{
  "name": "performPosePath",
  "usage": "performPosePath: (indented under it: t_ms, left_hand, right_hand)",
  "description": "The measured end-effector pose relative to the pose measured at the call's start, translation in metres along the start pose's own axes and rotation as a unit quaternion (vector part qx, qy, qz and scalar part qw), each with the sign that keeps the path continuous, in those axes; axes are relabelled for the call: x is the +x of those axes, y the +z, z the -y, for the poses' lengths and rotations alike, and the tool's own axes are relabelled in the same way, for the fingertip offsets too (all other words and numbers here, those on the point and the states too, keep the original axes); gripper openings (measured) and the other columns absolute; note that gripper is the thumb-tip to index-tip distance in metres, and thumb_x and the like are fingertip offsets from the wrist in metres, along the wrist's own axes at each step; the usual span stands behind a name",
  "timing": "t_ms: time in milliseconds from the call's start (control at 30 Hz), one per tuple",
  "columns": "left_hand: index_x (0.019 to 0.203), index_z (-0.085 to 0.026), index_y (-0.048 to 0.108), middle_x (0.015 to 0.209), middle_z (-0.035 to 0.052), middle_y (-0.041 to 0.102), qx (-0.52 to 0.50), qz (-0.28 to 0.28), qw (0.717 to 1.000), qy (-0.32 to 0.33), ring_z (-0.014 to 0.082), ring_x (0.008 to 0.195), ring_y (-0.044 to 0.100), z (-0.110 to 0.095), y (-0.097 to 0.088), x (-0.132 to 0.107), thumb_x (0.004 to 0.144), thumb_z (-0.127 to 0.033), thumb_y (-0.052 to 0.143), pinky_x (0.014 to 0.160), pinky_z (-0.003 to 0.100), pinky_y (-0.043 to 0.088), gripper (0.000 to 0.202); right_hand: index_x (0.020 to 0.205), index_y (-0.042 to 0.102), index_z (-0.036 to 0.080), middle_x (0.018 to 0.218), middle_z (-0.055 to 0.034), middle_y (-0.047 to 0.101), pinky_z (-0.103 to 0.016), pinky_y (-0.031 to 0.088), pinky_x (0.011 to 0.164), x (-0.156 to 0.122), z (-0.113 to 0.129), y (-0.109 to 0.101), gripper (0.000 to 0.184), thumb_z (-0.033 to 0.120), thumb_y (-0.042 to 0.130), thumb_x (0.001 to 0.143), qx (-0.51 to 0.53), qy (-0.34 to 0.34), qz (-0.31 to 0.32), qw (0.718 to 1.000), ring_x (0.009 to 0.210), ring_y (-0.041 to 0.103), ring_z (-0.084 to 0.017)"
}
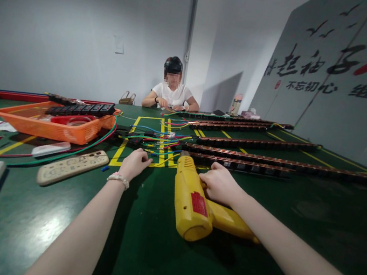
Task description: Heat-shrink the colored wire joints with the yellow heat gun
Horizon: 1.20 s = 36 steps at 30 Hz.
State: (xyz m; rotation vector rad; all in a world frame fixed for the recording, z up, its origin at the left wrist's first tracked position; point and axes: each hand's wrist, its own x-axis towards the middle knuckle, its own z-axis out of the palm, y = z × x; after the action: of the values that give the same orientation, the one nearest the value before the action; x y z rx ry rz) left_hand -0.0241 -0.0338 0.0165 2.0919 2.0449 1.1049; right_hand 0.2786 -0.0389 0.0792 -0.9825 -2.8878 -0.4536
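Mid-frame, your left hand (134, 166) is near coloured wires (167, 142), your right hand (221, 183) beside the heat gun (190, 195), fingers' grip unclear on both.

The heat gun (189, 205) has a smooth yellow plastic shell with a soft sheen and a dull metal nozzle (184, 153). The table (133, 261) is smooth and glossy, the basket (46, 129) perforated plastic, the power strip (73, 168) smooth plastic, the strips (323, 170) edged with shiny coppery metal, the wall (82, 25) matt.
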Motion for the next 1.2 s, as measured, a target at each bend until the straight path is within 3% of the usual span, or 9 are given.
performPosePath:
  t_ms: [67, 167, 267, 367, 633, 800, 900, 1033, 1200]
  left_hand:
    - [0.078, -0.02, 0.06, 0.096, 0.0075, 0.057, 0.028, -0.017, 0.999, 0.018, 0.0232, 0.087, 0.056, 0.001, 0.003, 0.001, 0.076, -0.035, 0.058, 0.067, 0.031, 0.043, 0.015]
    - [0.107, -0.019, 0.056, 0.116, 0.0102, 0.055, 0.02, -0.014, 0.998, 0.066, 0.0268, 0.109, 0.049, 0.008, 0.009, 0.005, 0.078, -0.024, 0.054, 0.089, 0.039, 0.043, 0.03]
    - [0.116, -0.021, 0.054, 0.121, 0.0079, 0.055, 0.01, 0.039, 0.995, 0.093, 0.025, 0.116, 0.047, 0.014, 0.015, 0.008, 0.08, -0.016, 0.047, 0.1, 0.041, 0.038, 0.037]
    - [0.118, -0.023, 0.055, 0.118, 0.0073, 0.055, 0.031, 0.05, 0.995, 0.08, 0.0246, 0.11, 0.05, 0.016, 0.016, 0.008, 0.081, -0.02, 0.049, 0.096, 0.041, 0.041, 0.038]
    - [0.087, -0.022, 0.062, 0.094, 0.0056, 0.057, 0.117, 0.026, 0.988, 0.099, 0.0246, 0.095, 0.051, -0.005, 0.004, 0.002, 0.085, -0.032, 0.052, 0.084, 0.038, 0.041, 0.014]
    - [0.093, -0.02, 0.056, 0.099, 0.0074, 0.058, 0.15, -0.047, 0.98, 0.12, 0.0244, 0.097, 0.053, -0.016, -0.001, 0.001, 0.09, -0.031, 0.045, 0.084, 0.037, 0.039, 0.015]
    - [0.092, -0.02, 0.054, 0.095, 0.0071, 0.059, 0.129, -0.061, 0.983, 0.117, 0.0235, 0.093, 0.053, -0.016, 0.0, 0.001, 0.09, -0.032, 0.045, 0.081, 0.035, 0.04, 0.015]
    - [0.086, -0.02, 0.053, 0.087, 0.0058, 0.059, 0.078, -0.052, 0.992, 0.08, 0.0207, 0.083, 0.054, -0.012, 0.002, 0.001, 0.088, -0.037, 0.048, 0.069, 0.029, 0.04, 0.018]
    - [0.069, -0.02, 0.051, 0.064, 0.0004, 0.053, 0.018, -0.033, 0.999, -0.005, 0.0149, 0.059, 0.048, -0.008, 0.002, 0.002, 0.081, -0.05, 0.054, 0.053, 0.025, 0.03, 0.032]
  right_hand:
    - [0.071, 0.065, 0.016, 0.067, -0.0062, 0.07, -0.033, 0.03, 0.081, 0.0, 0.0, 0.0, 0.015, 0.015, 0.051, 0.066, -0.001, -0.003, -0.003, 1.0, 0.059, 0.057, -0.017]
    - [0.071, 0.065, 0.016, 0.068, -0.0066, 0.07, -0.033, 0.03, 0.081, 0.0, 0.0, 0.001, 0.014, 0.017, 0.052, 0.067, -0.004, -0.006, -0.006, 1.0, 0.06, 0.057, -0.017]
    - [0.07, 0.065, 0.016, 0.068, -0.0063, 0.07, -0.033, 0.029, 0.08, 0.0, -0.001, 0.003, 0.014, 0.016, 0.052, 0.065, -0.008, -0.007, -0.009, 1.0, 0.059, 0.057, -0.017]
    - [0.07, 0.065, 0.016, 0.068, -0.0059, 0.07, -0.033, 0.029, 0.08, 0.0, -0.002, 0.004, 0.013, 0.016, 0.052, 0.065, -0.012, -0.008, -0.012, 1.0, 0.06, 0.057, -0.017]
    - [0.07, 0.064, 0.016, 0.07, -0.0069, 0.07, -0.033, 0.027, 0.079, -0.001, 0.0, 0.002, 0.013, 0.016, 0.052, 0.066, -0.025, -0.006, -0.021, 0.999, 0.063, 0.058, -0.018]
    - [0.071, 0.065, 0.015, 0.069, -0.0079, 0.07, -0.034, 0.027, 0.079, -0.002, 0.0, 0.0, 0.014, 0.016, 0.052, 0.068, -0.036, -0.006, -0.02, 0.999, 0.063, 0.059, -0.018]
    - [0.073, 0.065, 0.015, 0.071, -0.0082, 0.07, -0.034, 0.026, 0.08, -0.001, 0.001, 0.0, 0.015, 0.017, 0.052, 0.068, -0.039, -0.015, -0.013, 0.999, 0.064, 0.059, -0.018]
    - [0.077, 0.067, 0.014, 0.073, -0.0086, 0.071, -0.034, 0.026, 0.081, 0.001, 0.005, -0.001, 0.017, 0.015, 0.052, 0.069, -0.045, -0.034, 0.003, 0.998, 0.066, 0.061, -0.019]
    - [0.076, 0.067, 0.014, 0.075, -0.0093, 0.072, -0.034, 0.026, 0.081, 0.003, 0.007, 0.0, 0.016, 0.015, 0.052, 0.069, -0.049, -0.034, 0.016, 0.998, 0.068, 0.062, -0.019]
